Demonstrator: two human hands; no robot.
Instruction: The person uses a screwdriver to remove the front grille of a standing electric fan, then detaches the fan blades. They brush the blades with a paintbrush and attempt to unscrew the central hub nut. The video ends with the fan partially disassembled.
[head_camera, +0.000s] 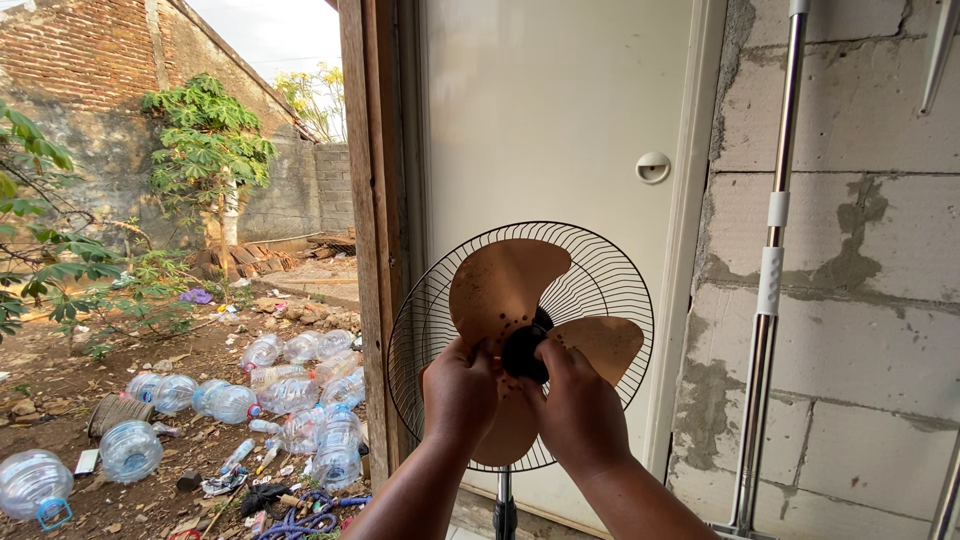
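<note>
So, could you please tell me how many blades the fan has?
3: one blade points up-left, one points right, and one points down, partly hidden behind the left hand.

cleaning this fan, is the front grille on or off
Off: the tan plastic fan blades sit bare before the black wire rear guard, both hands' fingers touching them.

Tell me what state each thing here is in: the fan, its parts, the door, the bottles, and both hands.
Fan blade: brown, dusty, exposed, mounted on the hub.
Black hub cap: on the blade's centre, gripped.
Rear wire guard: in place behind the blade; no front guard visible.
Left hand: closed on the blade beside the hub.
Right hand: fingers on the hub cap.
White door: shut.
Water bottles: empty, lying scattered on the ground.
Metal pole: upright against the block wall.
</note>
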